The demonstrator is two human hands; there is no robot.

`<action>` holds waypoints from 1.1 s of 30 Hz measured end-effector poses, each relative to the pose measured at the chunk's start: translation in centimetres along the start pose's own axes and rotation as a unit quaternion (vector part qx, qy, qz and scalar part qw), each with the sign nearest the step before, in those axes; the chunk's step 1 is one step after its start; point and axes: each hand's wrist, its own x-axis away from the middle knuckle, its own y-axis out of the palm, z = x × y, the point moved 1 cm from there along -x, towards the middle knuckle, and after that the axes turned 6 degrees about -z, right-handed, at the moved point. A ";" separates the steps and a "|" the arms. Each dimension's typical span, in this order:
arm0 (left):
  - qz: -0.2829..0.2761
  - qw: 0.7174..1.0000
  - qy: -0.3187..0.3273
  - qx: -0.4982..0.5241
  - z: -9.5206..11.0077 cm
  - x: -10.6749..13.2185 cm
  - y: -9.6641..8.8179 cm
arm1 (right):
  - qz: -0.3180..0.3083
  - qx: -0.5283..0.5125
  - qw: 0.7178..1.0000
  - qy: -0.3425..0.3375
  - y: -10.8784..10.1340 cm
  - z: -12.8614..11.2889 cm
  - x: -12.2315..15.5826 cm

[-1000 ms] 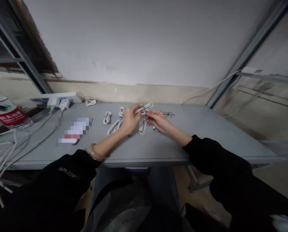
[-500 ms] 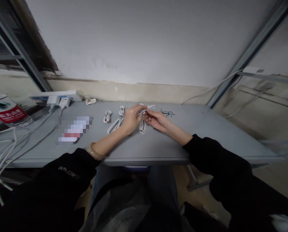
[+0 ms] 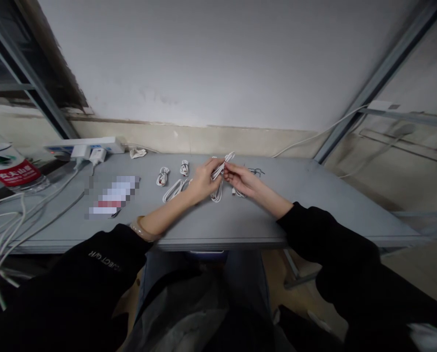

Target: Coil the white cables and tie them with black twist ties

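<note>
Head view: a white coiled cable (image 3: 221,169) sits between both hands above the table, the left hand (image 3: 204,182) curled closed around it, the right hand (image 3: 242,180) pinching it with thumb and fingers. Three white cable coils (image 3: 163,176) lie left of the hands on the grey table (image 3: 248,220). A power strip (image 3: 82,145) stands at the far edge.
</note>
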 end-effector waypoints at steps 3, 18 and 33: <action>0.001 1.000 -0.002 0.029 0.0 -0.1 0.1 | 0.005 -0.007 1.000 -0.001 -0.3 -0.1 -0.1; 0.042 0.960 -0.159 0.225 -1.0 -0.4 0.7 | 0.029 0.089 0.995 -0.038 0.1 -0.1 0.5; -0.051 0.947 -0.263 0.176 -0.3 -1.0 0.4 | 0.020 0.437 0.870 -0.227 0.5 0.1 1.1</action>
